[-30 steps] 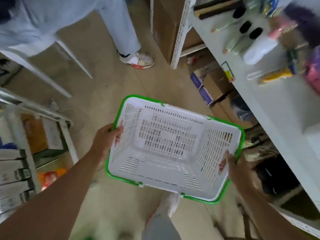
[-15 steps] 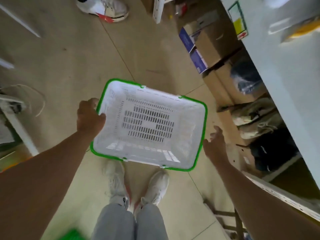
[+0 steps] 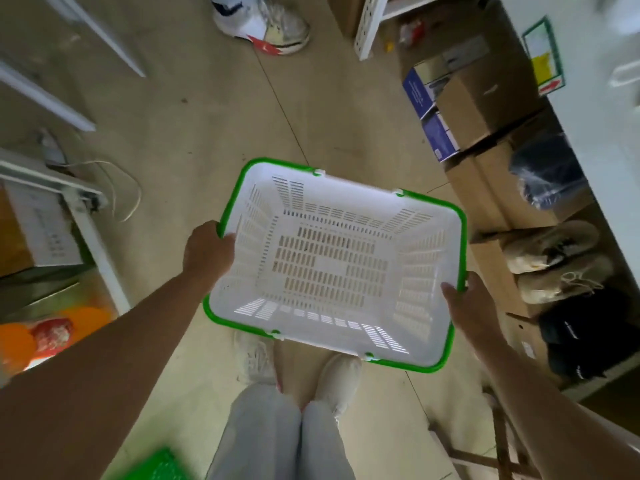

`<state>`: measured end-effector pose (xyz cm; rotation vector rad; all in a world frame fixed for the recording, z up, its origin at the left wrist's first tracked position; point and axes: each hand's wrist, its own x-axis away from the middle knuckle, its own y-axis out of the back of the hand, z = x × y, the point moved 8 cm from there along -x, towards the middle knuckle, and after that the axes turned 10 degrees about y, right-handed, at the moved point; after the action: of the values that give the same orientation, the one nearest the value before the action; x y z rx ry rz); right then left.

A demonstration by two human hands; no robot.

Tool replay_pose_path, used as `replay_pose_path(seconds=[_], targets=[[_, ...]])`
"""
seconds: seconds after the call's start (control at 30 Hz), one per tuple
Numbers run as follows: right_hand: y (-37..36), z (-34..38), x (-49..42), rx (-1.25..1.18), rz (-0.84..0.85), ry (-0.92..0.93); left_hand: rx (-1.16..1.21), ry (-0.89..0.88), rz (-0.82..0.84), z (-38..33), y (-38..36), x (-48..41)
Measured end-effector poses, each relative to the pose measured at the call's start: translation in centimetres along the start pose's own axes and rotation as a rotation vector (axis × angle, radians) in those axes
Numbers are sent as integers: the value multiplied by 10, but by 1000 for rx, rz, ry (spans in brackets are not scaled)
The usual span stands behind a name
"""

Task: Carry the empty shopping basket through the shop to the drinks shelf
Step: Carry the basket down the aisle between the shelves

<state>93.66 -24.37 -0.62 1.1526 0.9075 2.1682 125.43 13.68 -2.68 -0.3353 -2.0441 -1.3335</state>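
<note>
An empty white shopping basket (image 3: 332, 268) with a green rim hangs level above the floor in front of my legs. My left hand (image 3: 207, 252) grips its left rim, thumb over the green edge. On the right rim my right hand (image 3: 467, 306) holds on with fingers curled inside the wall. Nothing lies in the basket. No drinks shelf is in view.
Cardboard boxes (image 3: 481, 109) and shoes (image 3: 550, 251) sit under the white shelf (image 3: 595, 109) on the right. Another person's sneaker (image 3: 263, 24) is ahead. A white rack (image 3: 86, 216) with a loose cable stands left, orange items (image 3: 20, 341) below it. A green crate corner (image 3: 156, 465) is by my feet.
Half a second ago my right hand was off the basket; now it grips the right rim again. The view has tilted further down toward my feet.
</note>
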Motion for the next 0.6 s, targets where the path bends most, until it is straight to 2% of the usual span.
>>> replay_pose_path(seconds=[0.17,0.3,0.37,0.47,0.6], targets=[[93,48,64,-143,-100,149,388,56,-49,50,71,112],[140,86,141,-366,-98,282,609,132,-150,123,122,216],[147,107,179,-463,-73,333,705,202,-151,176,136,265],[141,125,235,-480,2,450,874,302,-111,261,141,345],[103,147,320,-501,140,562,1000,409,-220,375,150,448]])
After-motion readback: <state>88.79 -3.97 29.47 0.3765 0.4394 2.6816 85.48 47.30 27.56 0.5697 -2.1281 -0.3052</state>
